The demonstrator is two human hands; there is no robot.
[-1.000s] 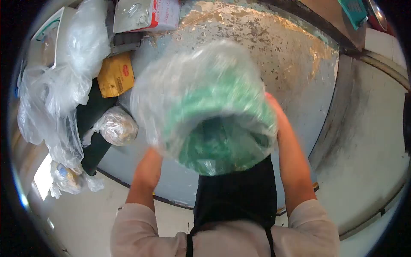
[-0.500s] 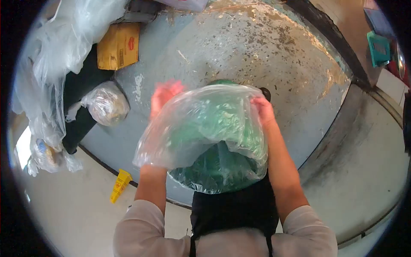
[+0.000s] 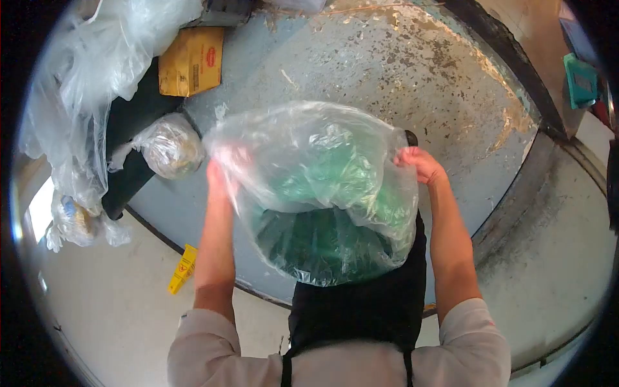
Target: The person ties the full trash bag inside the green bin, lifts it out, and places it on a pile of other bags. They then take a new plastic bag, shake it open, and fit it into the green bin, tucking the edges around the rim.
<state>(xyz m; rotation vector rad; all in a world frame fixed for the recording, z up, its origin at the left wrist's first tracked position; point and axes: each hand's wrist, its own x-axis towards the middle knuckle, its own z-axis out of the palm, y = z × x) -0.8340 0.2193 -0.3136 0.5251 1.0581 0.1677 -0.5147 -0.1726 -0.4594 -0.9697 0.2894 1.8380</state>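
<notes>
A clear plastic bag (image 3: 303, 164) is spread over a green bin (image 3: 322, 245), and its lower part drapes around the bin's near side. My right hand (image 3: 422, 164) pinches the bag's edge at the right. On the left, my left hand (image 3: 227, 161) is closed on the opposite edge; film covers its fingers, which look blurred. Between the two hands the film is stretched wide and billows up over the bin's far side. The bin stands close in front of my black apron (image 3: 358, 316).
At the left are a tied bag (image 3: 171, 147), a cardboard box (image 3: 192, 61) and large plastic sheeting (image 3: 84, 84). A yellow sign (image 3: 183, 269) stands on the pale floor below. The worn grey floor (image 3: 445, 84) reaches a dark edging at the right.
My hands have moved farther apart, the left down and outward, the right outward. The plastic bag is now spread wider, its far edge higher and more of the left side lifted.
</notes>
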